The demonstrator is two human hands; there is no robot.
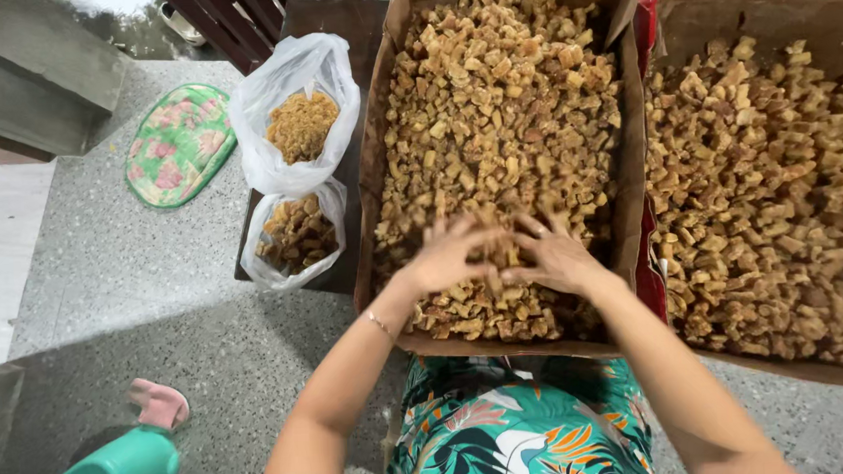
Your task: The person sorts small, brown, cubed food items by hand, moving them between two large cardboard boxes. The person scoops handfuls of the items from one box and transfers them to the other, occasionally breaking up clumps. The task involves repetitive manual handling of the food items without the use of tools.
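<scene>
A cardboard box (372,154) lined with brown paper is full of small golden-brown fried pieces (501,101). My left hand (446,255) and my right hand (555,255) are side by side in the near part of the box, fingers spread and pressed into the pieces. The fingertips are blurred and some pieces sit between and under them. A thin bracelet is on my left wrist.
A second box (814,7) of the same pieces stands at the right. Two clear plastic bags, one of crumbs (298,119) and one of pieces (294,238), lie at the left on a dark board. A floral mat (179,143), a pink slipper (159,402) and a teal container (119,473) are on the speckled floor.
</scene>
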